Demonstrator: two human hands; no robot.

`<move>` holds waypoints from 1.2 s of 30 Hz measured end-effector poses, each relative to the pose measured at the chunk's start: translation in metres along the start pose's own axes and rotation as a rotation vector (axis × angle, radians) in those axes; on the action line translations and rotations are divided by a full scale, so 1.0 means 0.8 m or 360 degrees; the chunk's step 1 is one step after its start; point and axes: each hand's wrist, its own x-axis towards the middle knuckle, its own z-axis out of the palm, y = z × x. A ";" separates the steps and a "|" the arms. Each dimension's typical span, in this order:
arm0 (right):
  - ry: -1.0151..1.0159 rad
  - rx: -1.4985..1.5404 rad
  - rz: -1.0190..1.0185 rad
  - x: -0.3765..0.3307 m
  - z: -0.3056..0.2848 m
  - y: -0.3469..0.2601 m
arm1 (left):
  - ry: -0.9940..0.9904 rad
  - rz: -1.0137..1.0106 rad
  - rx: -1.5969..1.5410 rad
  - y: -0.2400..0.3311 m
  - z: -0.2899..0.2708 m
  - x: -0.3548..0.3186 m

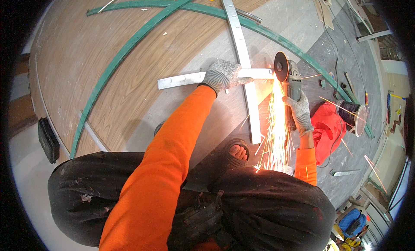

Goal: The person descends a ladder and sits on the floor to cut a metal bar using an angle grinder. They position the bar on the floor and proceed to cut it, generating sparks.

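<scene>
My left hand [221, 74], in a grey knit glove, is closed around a white metal strip [179, 81] with small bumps along it. The strip lies across a second, longer white metal strip [237, 30]. Gripped in my gloved right hand [299, 110] is an angle grinder [295, 80]. Its dark disc [281, 66] meets the right end of the held strip. A bright stream of sparks [276, 130] pours from that contact toward my legs. Beside my right wrist lies a red cloth [327, 132].
Long green strips [125, 50] cross the floor ahead. A round spool or bucket [358, 118] and a dark cable [337, 56] are at the right. My bare toes [238, 152] show near the sparks. A black case [48, 140] stands far left, and a blue bag [352, 223] sits lower right.
</scene>
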 end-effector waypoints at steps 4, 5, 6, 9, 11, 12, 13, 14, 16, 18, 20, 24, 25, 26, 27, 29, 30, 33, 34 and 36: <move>0.0024 -0.0017 -0.0085 -0.006 0.000 -0.003 | -0.0024 0.0045 -0.0059 0.001 -0.006 -0.002; 0.0051 -0.0075 -0.0099 -0.008 0.000 -0.005 | -0.0037 0.0042 -0.0040 0.002 -0.008 -0.002; 0.0030 -0.0077 -0.0071 -0.004 -0.002 0.001 | -0.0049 0.0038 -0.0019 0.003 -0.009 -0.001; 0.0008 -0.0094 0.0018 0.005 -0.008 0.015 | -0.0096 0.0007 0.0007 0.004 -0.010 0.001; 0.0046 -0.0116 0.0084 0.005 -0.006 0.012 | -0.0087 0.0000 0.0000 0.004 -0.010 0.000; 0.0041 -0.0120 0.0099 0.004 -0.005 0.009 | -0.0059 0.0008 -0.0009 0.003 -0.008 -0.001; 0.0035 -0.0123 0.0114 0.002 -0.004 0.004 | -0.0030 0.0016 -0.0018 0.002 -0.006 -0.001; 0.0029 -0.0127 0.0130 0.002 -0.003 0.002 | -0.0044 0.0011 -0.0016 0.001 -0.005 0.000; 0.0056 -0.0123 0.0106 0.002 -0.003 0.006 | -0.0072 0.0005 -0.0009 0.004 -0.010 -0.001; 0.0063 -0.0144 0.0113 0.001 -0.003 0.005 | -0.0161 -0.0030 -0.0015 0.008 -0.019 -0.002; 0.0052 -0.0189 0.0153 -0.003 -0.003 -0.003 | -0.0202 -0.0049 -0.0020 0.008 -0.021 -0.003; 0.0038 -0.0165 0.0159 -0.006 -0.001 -0.013 | -0.0166 -0.0042 0.0001 0.005 -0.017 -0.002; 0.0021 -0.0113 0.0174 -0.008 -0.001 -0.015 | -0.0152 -0.0036 0.0013 0.005 -0.017 -0.002; 0.0003 -0.0062 0.0189 -0.009 0.000 -0.016 | -0.0124 -0.0017 -0.0012 0.004 -0.016 -0.003; 0.0015 -0.0102 0.0159 -0.008 -0.002 -0.013 | -0.0095 0.0003 -0.0037 0.003 -0.014 -0.003; 0.0041 -0.0182 0.0100 -0.003 -0.005 -0.004 | -0.0053 0.0034 -0.0053 0.003 -0.011 -0.002; 0.0038 -0.0164 0.0096 -0.003 -0.004 -0.003 | -0.0041 0.0039 -0.0043 0.002 -0.009 -0.002; 0.0027 -0.0102 0.0106 -0.003 -0.003 -0.002 | -0.0122 -0.0028 -0.0005 0.002 -0.007 0.004; 0.0021 -0.0075 0.0126 -0.003 -0.003 -0.001 | -0.0168 -0.0063 0.0009 0.002 -0.007 0.006; 0.0026 -0.0077 0.0135 -0.004 -0.003 -0.003 | -0.0129 -0.0043 0.0017 0.000 -0.005 0.005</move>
